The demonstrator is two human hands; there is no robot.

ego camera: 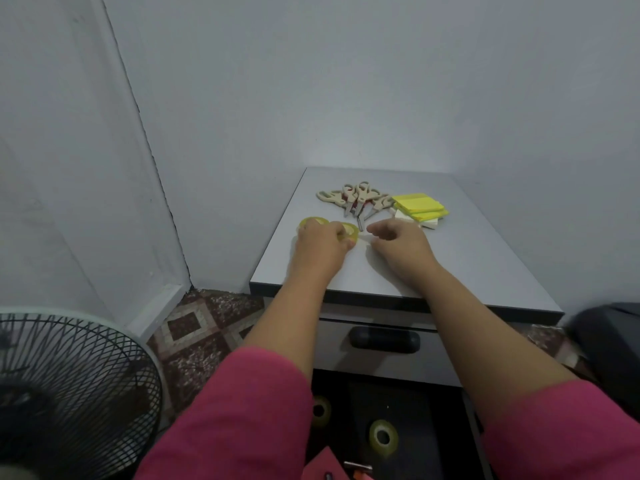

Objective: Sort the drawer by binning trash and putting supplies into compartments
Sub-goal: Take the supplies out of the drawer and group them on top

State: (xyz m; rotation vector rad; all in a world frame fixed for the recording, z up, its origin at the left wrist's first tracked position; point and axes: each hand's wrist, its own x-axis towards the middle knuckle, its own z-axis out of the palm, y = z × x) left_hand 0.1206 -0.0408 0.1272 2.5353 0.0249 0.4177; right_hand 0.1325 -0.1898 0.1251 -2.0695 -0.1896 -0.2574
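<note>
Grouping: you are staging supplies by kind on the table [467, 244].
Left hand [320, 242]: is grasping a tape roll [349, 231], beside another.
Right hand [398, 242]: is curling loosely, holding nothing.
Drawer [398, 410]: is lying open below, more tape inside.

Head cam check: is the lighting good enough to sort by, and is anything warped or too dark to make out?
Head view: dim, flat light, soft shadows under the hands; cabinet top readable, scissors and sticky notes clear; open drawer very dark, only tape rolls stand out; wide-angle bends the wall edge; fan looms at the corner.
</note>
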